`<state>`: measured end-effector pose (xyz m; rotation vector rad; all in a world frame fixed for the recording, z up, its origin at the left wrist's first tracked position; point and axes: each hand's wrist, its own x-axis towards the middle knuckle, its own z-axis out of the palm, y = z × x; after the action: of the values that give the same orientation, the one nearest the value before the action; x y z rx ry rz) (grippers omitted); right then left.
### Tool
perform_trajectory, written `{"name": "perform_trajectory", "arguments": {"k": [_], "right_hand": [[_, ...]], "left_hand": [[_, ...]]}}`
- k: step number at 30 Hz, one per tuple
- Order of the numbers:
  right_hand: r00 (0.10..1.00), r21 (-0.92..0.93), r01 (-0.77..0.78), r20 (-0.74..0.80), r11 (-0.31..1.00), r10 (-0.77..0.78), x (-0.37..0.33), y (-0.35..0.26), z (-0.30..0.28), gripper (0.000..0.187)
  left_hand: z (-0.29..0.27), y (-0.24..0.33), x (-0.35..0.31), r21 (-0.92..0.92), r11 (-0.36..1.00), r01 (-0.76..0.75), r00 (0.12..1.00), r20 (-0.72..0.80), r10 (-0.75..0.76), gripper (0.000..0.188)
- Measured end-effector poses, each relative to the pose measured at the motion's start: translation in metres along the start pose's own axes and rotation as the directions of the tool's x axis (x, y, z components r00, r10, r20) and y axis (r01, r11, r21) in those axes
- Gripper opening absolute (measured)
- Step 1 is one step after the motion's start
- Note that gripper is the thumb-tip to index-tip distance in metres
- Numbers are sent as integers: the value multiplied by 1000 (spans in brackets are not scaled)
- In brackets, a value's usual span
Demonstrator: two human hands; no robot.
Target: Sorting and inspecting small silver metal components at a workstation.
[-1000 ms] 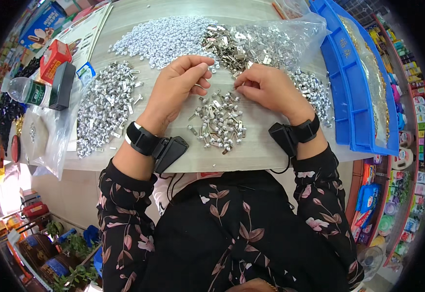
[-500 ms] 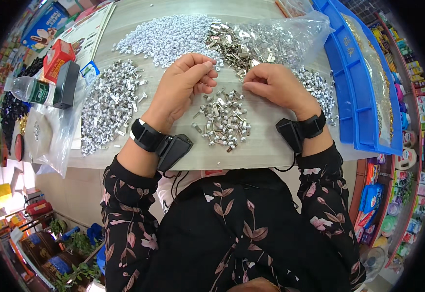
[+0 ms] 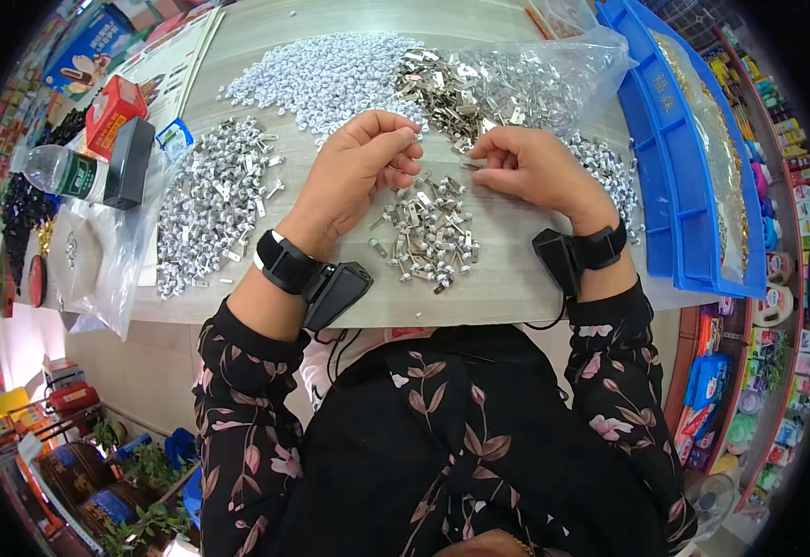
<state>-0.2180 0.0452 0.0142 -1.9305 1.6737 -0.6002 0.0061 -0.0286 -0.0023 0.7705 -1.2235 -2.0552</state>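
My left hand (image 3: 372,160) is closed in a pinch, with a small white piece (image 3: 418,136) showing at its fingertips. Across a narrow gap, my right hand (image 3: 527,169) pinches a small flat metal tab (image 3: 470,166) between thumb and forefinger. Below and between the hands lies a small heap of metal tabs with white round heads (image 3: 433,232). Just beyond my fingers are a wide pile of small white round pieces (image 3: 321,74) and a pile of loose metal tabs (image 3: 442,93), partly spilling from a clear plastic bag (image 3: 572,70).
A larger heap of white-headed tabs (image 3: 210,204) lies at left, another (image 3: 609,176) at right beside a blue plastic tray (image 3: 660,139). Farther left are a plastic bottle (image 3: 66,172), a dark box (image 3: 129,162) and a red box (image 3: 115,116). Stocked shelves (image 3: 785,186) stand right.
My right hand has drawn back slightly from the metal tab pile, and a tab now shows in its fingers. The left hand has shifted slightly nearer to me, still pinched.
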Motion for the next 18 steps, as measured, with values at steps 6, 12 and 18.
{"name": "perform_trajectory", "arguments": {"k": [6,12,18], "right_hand": [[999,-87,44,12,995,-43,3,-1,0,15],[998,656,-10,50,755,-30,3,-15,12,14],[999,809,33,-6,587,-47,5,-27,24,13]], "left_hand": [[0,0,1,-4,1000,19,1000,5,-19,14],[0,0,0,-30,999,28,999,30,-27,13],[4,1,-4,-145,986,87,994,84,-75,13]]}}
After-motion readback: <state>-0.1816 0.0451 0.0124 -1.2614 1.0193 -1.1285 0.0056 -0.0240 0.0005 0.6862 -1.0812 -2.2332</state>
